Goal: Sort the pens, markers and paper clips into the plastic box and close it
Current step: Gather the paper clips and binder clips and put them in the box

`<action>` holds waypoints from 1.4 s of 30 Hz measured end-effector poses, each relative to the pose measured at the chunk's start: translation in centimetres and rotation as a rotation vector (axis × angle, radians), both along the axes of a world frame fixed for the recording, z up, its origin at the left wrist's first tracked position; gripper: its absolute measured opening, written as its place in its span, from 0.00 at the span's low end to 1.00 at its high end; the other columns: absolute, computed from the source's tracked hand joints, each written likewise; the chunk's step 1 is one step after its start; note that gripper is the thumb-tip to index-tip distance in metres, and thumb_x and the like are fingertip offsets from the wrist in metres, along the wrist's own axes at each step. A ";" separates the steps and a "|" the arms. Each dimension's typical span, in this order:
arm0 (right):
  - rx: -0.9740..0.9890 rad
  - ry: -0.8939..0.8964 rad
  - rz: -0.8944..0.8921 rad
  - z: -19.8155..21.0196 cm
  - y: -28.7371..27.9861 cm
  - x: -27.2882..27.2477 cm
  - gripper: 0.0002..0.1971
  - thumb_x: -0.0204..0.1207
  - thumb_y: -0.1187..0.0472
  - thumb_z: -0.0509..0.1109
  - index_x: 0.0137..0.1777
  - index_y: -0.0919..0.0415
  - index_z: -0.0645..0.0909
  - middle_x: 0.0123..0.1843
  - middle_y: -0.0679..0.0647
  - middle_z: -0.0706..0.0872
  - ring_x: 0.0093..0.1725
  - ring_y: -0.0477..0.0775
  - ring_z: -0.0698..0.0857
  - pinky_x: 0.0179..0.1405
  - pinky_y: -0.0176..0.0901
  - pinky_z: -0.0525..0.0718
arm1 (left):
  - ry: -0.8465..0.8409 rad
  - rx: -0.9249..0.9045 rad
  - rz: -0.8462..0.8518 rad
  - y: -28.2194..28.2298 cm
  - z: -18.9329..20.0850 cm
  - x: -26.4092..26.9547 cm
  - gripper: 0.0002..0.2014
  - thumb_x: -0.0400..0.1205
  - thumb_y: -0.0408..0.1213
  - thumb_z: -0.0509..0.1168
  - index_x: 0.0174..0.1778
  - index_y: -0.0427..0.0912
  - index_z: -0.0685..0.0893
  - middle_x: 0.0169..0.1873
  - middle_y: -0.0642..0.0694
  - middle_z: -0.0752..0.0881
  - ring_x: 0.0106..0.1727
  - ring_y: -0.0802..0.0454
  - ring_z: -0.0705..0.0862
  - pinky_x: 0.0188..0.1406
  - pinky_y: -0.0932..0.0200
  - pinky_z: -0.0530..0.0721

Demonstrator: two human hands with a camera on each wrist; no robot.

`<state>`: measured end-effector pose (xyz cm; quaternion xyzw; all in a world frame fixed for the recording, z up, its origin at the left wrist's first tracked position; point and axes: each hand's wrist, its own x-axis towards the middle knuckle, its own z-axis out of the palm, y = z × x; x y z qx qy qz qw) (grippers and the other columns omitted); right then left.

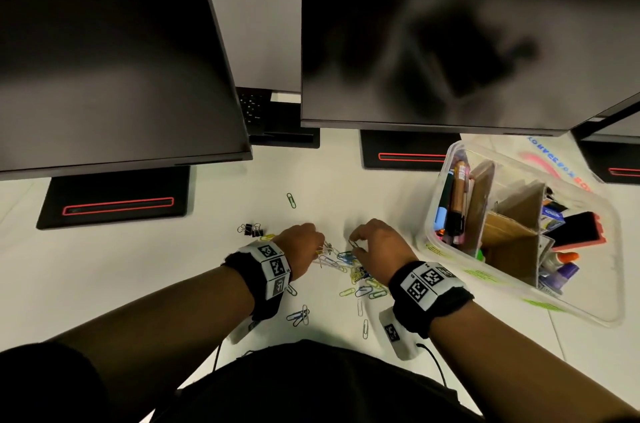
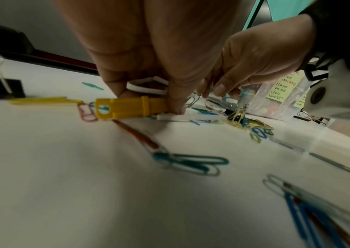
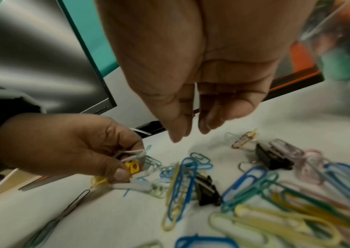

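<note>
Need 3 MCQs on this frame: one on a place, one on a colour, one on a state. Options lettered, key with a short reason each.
1. Where does the plastic box stand relative to the right hand?
A. On its right
B. On its left
C. Under a monitor stand

2. What colour is the flat plastic clip that the left hand holds?
A. Red
B. Yellow
C. Black

3. What state is the plastic box in?
A. Lid shut
B. Tipped over
C. Open, no lid on

Key: 1 A, the head view shows the box right of that hand. 2 B, the left wrist view shows yellow plastic under the fingers. 3 C, the pens and cardboard dividers show from above.
</note>
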<state>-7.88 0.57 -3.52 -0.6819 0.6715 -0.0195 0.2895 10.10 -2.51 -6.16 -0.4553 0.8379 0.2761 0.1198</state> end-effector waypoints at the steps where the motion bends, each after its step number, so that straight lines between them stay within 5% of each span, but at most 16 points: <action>1: -0.020 -0.015 0.039 0.0 0.1 0.4 0.11 0.76 0.61 0.68 0.57 0.59 0.84 0.57 0.56 0.83 0.58 0.56 0.81 0.57 0.41 0.76 | 0.011 0.005 0.015 0.0 0.1 0.2 0.12 0.83 0.35 0.59 0.62 0.38 0.78 0.59 0.38 0.77 0.60 0.39 0.80 0.57 0.53 0.76; 4: -0.034 -0.022 0.167 0.1 0.3 1.4 0.08 0.76 0.61 0.68 0.50 0.60 0.87 0.50 0.58 0.86 0.53 0.58 0.83 0.52 0.43 0.78 | 0.062 0.057 0.076 -0.4 0.6 0.7 0.12 0.83 0.32 0.57 0.62 0.37 0.76 0.59 0.38 0.77 0.60 0.40 0.80 0.57 0.54 0.75; 10: -0.019 -0.193 0.035 -0.2 -0.1 2.2 0.19 0.76 0.64 0.67 0.67 0.55 0.79 0.57 0.50 0.81 0.50 0.47 0.78 0.51 0.29 0.69 | 0.242 0.180 0.182 -0.6 2.5 1.0 0.10 0.84 0.35 0.58 0.55 0.35 0.80 0.52 0.37 0.85 0.55 0.42 0.81 0.52 0.58 0.73; 12: 0.037 -0.298 -0.031 0.2 -0.4 2.4 0.21 0.76 0.65 0.69 0.69 0.54 0.78 0.56 0.46 0.79 0.47 0.45 0.76 0.44 0.24 0.70 | 0.319 0.248 0.222 -0.5 3.1 1.0 0.09 0.84 0.33 0.59 0.56 0.35 0.81 0.48 0.40 0.84 0.51 0.46 0.80 0.50 0.59 0.73; 16: 0.113 -0.478 -0.086 0.6 -0.7 2.8 0.04 0.75 0.65 0.71 0.49 0.62 0.85 0.40 0.52 0.85 0.34 0.48 0.77 0.38 0.34 0.76 | 0.490 0.405 0.346 -0.6 4.0 1.3 0.08 0.85 0.30 0.56 0.44 0.41 0.79 0.33 0.49 0.78 0.35 0.56 0.77 0.33 0.68 0.73; 18: 0.115 -0.547 -0.161 0.9 -0.9 2.6 0.09 0.77 0.66 0.68 0.35 0.60 0.82 0.32 0.50 0.83 0.31 0.46 0.77 0.37 0.36 0.76 | 0.590 0.485 0.446 -0.8 4.3 1.6 0.11 0.86 0.29 0.54 0.40 0.42 0.78 0.31 0.51 0.78 0.27 0.65 0.77 0.27 0.75 0.73; 20: 0.112 -0.618 -0.248 1.6 -1.1 2.3 0.12 0.80 0.66 0.65 0.35 0.57 0.82 0.30 0.49 0.83 0.27 0.38 0.78 0.31 0.27 0.76 | 0.624 0.521 0.503 -1.0 4.6 2.0 0.12 0.86 0.30 0.53 0.41 0.42 0.78 0.31 0.51 0.77 0.26 0.62 0.75 0.23 0.73 0.72; 22: 0.091 -0.693 -0.300 2.4 -1.2 2.1 0.11 0.81 0.67 0.62 0.41 0.61 0.84 0.31 0.51 0.83 0.23 0.36 0.77 0.25 0.22 0.73 | 0.608 0.547 0.515 -1.2 5.0 2.2 0.09 0.86 0.31 0.55 0.52 0.40 0.81 0.31 0.51 0.77 0.28 0.58 0.73 0.21 0.73 0.71; 24: 0.067 -0.768 -0.355 3.0 -1.2 1.9 0.11 0.82 0.69 0.60 0.44 0.64 0.84 0.30 0.54 0.82 0.22 0.37 0.77 0.23 0.23 0.72 | 0.564 0.551 0.513 -1.3 5.3 2.3 0.11 0.85 0.32 0.59 0.62 0.44 0.80 0.33 0.51 0.78 0.29 0.59 0.75 0.22 0.73 0.74; 28: 0.039 -0.841 -0.452 3.7 -1.0 1.6 0.14 0.82 0.69 0.59 0.42 0.60 0.84 0.32 0.54 0.83 0.23 0.41 0.77 0.22 0.29 0.73 | 0.551 0.485 0.510 -1.3 5.2 2.5 0.20 0.78 0.28 0.67 0.63 0.49 0.76 0.44 0.45 0.84 0.36 0.53 0.84 0.40 0.63 0.84; 32: 0.024 -0.806 -0.505 3.6 -0.4 1.4 0.11 0.82 0.68 0.60 0.50 0.67 0.86 0.33 0.53 0.84 0.26 0.46 0.77 0.23 0.34 0.72 | 0.572 0.413 0.586 -0.8 4.6 2.4 0.24 0.80 0.29 0.64 0.71 0.49 0.68 0.41 0.47 0.85 0.35 0.55 0.82 0.33 0.65 0.79; 36: 0.009 -0.762 -0.526 3.4 0.0 1.1 0.12 0.82 0.69 0.61 0.45 0.64 0.86 0.32 0.53 0.84 0.26 0.46 0.77 0.23 0.35 0.72 | 0.472 0.296 0.507 -0.6 4.4 2.3 0.10 0.85 0.33 0.55 0.62 0.40 0.75 0.46 0.48 0.88 0.31 0.56 0.75 0.32 0.64 0.75; 42: -0.008 -0.755 -0.615 3.7 0.0 0.7 0.17 0.79 0.70 0.60 0.31 0.59 0.83 0.27 0.55 0.80 0.26 0.49 0.75 0.25 0.39 0.71 | 0.310 0.153 0.373 -0.4 4.5 2.3 0.15 0.87 0.40 0.54 0.52 0.36 0.83 0.48 0.44 0.90 0.46 0.52 0.81 0.48 0.62 0.74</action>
